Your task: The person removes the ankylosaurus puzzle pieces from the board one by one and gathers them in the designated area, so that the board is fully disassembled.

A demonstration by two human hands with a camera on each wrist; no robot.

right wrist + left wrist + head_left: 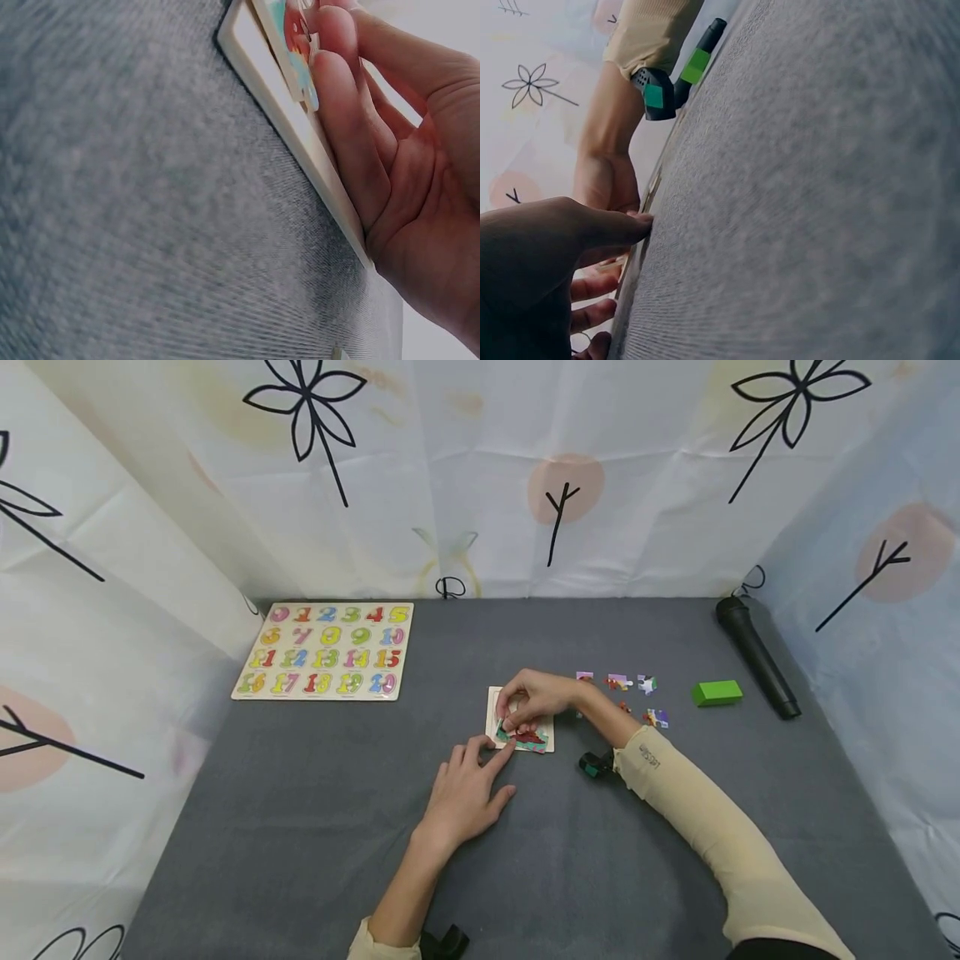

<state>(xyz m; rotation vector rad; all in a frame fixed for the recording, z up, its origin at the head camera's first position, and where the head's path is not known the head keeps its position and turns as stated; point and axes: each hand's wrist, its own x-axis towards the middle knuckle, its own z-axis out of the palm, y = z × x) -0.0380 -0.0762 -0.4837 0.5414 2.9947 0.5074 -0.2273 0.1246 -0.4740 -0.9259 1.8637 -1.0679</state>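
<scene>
A small wooden puzzle board (pixel 550 728) lies at the middle of the table, with teal and red jigsaw pieces (pixel 528 742) along its near part. My right hand (pixel 546 695) reaches over it from the right, thumb and forefinger pinching a teal-edged puzzle piece (pixel 502 732) at its left side. In the right wrist view the curled fingers (pixel 341 97) lie against the pieces above the pale board. My left hand (pixel 465 793) rests at the board's near left corner, its forefinger extended to the pieces and its thumb apart. The hands partly cover the board.
Several loose jigsaw pieces (pixel 619 682) lie right of the board, partly behind the right forearm. A green block (pixel 717 693) and a black flashlight-like cylinder (pixel 757 657) are farther right. A number puzzle board (pixel 324 652) sits at back left. Patterned cloth walls (pixel 480 468) surround the table.
</scene>
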